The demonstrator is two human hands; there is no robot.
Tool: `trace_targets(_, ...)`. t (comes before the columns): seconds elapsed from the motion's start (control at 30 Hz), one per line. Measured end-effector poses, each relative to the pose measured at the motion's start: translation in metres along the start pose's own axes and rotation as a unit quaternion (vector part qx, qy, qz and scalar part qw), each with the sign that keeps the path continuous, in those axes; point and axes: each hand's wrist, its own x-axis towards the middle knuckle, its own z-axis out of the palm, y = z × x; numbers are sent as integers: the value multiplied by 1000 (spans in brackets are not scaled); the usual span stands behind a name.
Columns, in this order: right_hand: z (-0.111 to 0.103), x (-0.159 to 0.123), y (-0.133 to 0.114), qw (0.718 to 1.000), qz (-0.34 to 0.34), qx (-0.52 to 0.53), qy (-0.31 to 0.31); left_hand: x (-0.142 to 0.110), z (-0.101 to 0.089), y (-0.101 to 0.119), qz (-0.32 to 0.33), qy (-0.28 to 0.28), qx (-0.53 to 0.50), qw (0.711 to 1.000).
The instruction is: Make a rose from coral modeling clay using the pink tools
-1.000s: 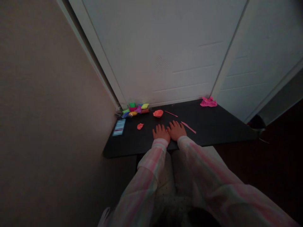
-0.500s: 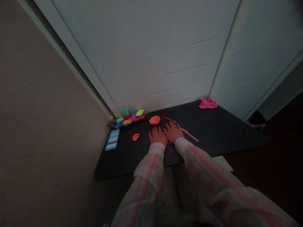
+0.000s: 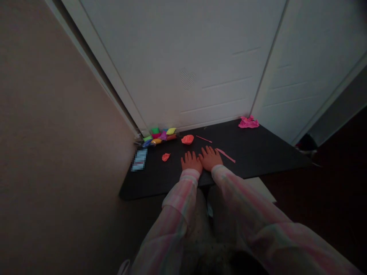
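Landmark: the orange cup-shaped piece (image 3: 187, 139), set on the bench toward its far side.

White panelled door (image 3: 177, 57): upright, behind the landmark, its lower edge along the far side of the bench.

Bench (image 3: 156, 182): black, long, under the landmark, extending to both sides of it.

Hands: on the person's side of the landmark, both palm down on the bench, fingers extended and slightly spread. Left hand (image 3: 192, 162) nearly straight in front of it; right hand (image 3: 210, 158) in front and to its right. Thumb sides meet or nearly meet. No grip seen in either; whether anything lies under the palms cannot be told.

Coloured packets (image 3: 156, 141): clustered left of the landmark; green, yellow, purple, orange, blue and red visible.

Bright pink lump (image 3: 248, 122): well right of the landmark and farther back, crumpled.

Pixelated rectangle (image 3: 139, 159): left and nearer the person; identity obscured.

Pink strip (image 3: 226, 155): right and nearer the person, upper end just beside the right hand; contact unclear.

Thin pink stick (image 3: 204, 139): just right, lying slantwise.

Small orange piece (image 3: 165, 157): left and nearer the person, flat-looking.
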Motion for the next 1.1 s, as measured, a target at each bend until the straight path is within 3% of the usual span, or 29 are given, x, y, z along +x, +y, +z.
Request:
trace_targets(0.33,-3,-21,0,1000,6,-9,-9,-25,-1,0,1,9,0,1000)
trace_targets(0.83,2,24,2,1000,3,-9,-20,22,1,0,1,0,-8,1000)
trace_targets(1.1,1,14,2,1000,1,-12,-28,11,-1,0,-2,-6,0,1000)
